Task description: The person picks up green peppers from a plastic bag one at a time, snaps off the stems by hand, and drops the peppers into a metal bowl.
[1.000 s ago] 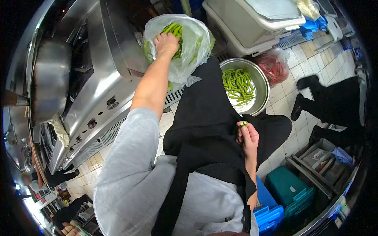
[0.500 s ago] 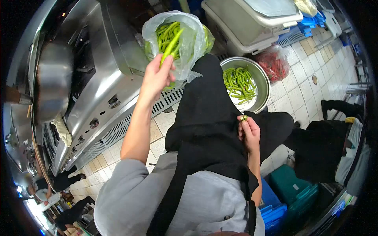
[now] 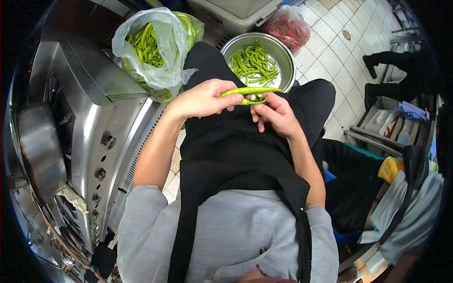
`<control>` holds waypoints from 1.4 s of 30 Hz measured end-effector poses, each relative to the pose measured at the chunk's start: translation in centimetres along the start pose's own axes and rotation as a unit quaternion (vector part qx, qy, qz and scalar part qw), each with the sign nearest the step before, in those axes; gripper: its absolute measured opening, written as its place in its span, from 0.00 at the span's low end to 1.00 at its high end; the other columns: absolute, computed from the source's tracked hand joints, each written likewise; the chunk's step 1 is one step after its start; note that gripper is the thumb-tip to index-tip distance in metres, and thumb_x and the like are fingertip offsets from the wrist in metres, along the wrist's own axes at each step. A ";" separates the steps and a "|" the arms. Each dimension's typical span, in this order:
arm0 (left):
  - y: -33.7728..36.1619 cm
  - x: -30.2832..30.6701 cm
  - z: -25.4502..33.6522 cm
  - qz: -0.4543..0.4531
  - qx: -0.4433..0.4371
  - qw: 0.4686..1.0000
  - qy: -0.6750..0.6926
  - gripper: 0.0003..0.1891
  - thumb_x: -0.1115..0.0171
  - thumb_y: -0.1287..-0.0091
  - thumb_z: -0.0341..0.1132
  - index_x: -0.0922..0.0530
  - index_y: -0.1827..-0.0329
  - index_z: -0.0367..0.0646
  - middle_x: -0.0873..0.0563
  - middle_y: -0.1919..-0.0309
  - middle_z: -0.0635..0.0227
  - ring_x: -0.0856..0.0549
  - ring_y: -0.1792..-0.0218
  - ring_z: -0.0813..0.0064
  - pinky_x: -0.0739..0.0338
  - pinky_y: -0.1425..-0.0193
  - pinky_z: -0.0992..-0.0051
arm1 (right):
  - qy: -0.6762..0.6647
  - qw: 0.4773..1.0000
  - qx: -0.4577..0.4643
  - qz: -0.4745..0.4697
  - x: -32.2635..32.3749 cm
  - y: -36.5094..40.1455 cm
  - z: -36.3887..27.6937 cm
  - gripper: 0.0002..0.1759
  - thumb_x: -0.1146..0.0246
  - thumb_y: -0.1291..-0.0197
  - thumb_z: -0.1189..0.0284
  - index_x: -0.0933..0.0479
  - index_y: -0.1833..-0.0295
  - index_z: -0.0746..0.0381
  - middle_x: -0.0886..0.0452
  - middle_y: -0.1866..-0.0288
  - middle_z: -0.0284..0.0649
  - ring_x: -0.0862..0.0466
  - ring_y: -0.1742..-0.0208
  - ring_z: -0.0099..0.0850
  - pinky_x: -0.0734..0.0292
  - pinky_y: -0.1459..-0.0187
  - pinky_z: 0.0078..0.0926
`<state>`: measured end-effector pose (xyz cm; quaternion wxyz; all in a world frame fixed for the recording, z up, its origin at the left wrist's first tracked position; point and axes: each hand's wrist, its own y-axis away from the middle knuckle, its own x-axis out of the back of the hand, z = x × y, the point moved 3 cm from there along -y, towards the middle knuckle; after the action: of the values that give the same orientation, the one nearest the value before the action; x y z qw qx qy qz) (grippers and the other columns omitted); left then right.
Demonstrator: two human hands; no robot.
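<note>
My left hand point(image 3: 207, 100) is closed around long green chili peppers point(image 3: 252, 89), which point to the right above my lap. Beside their tips, my right hand point(image 3: 279, 115) has its fingers curled in around a few small pepper stems point(image 3: 256, 98). The two hands nearly meet over the black apron point(image 3: 231, 146). Beyond my left hand stands an open clear plastic bag point(image 3: 171, 61) full of green peppers point(image 3: 147, 45). A round metal pot point(image 3: 291, 70) with more green peppers point(image 3: 255, 63) on its bottom sits beyond my right hand.
A steel stove point(image 3: 89, 118) with knobs runs along the left, with a large pan point(image 3: 42, 122) on it. A bag of red peppers point(image 3: 288, 28) lies on the tiled floor point(image 3: 325, 52) beside a grey bin point(image 3: 236, 14). Another person in dark trousers point(image 3: 349, 184) is close on my right.
My left hand has come away from the bag with the peppers and moved right, over my lap. My right hand has risen to meet it. The whole view has shifted.
</note>
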<state>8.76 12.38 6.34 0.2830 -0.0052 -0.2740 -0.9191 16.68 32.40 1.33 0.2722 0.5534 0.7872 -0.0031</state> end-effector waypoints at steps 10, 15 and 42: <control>-0.6 -1.4 1.7 0.042 -0.095 0.970 -0.221 0.15 0.40 0.27 0.43 0.21 0.55 0.37 0.15 0.66 0.49 0.14 0.60 0.48 0.22 0.59 0.59 | 0.006 1.000 -0.026 0.005 0.7 0.2 1.1 0.12 0.35 0.30 0.66 0.20 0.51 0.64 0.22 0.71 0.29 0.25 0.76 0.16 0.28 0.80 0.15; 0.3 -1.8 3.1 0.056 -0.131 0.962 -0.234 0.14 0.39 0.28 0.42 0.22 0.57 0.37 0.15 0.66 0.49 0.15 0.60 0.46 0.22 0.58 0.57 | 0.057 0.998 -0.036 0.020 0.6 0.8 1.1 0.12 0.36 0.29 0.64 0.19 0.53 0.63 0.23 0.73 0.28 0.26 0.78 0.15 0.30 0.79 0.14; -15.4 -2.9 -5.4 0.155 0.083 0.915 0.364 0.11 0.42 0.23 0.39 0.22 0.49 0.40 0.15 0.60 0.71 0.25 0.68 0.86 0.29 0.69 0.85 | -0.195 0.966 0.080 0.150 3.2 2.3 2.0 0.09 0.40 0.28 0.70 0.23 0.54 0.66 0.31 0.76 0.30 0.33 0.79 0.18 0.39 0.82 0.16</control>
<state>3.90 21.74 -6.45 0.5011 0.3109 -0.2228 -0.7763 18.74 35.47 -1.09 0.3726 0.6741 0.6237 -0.1334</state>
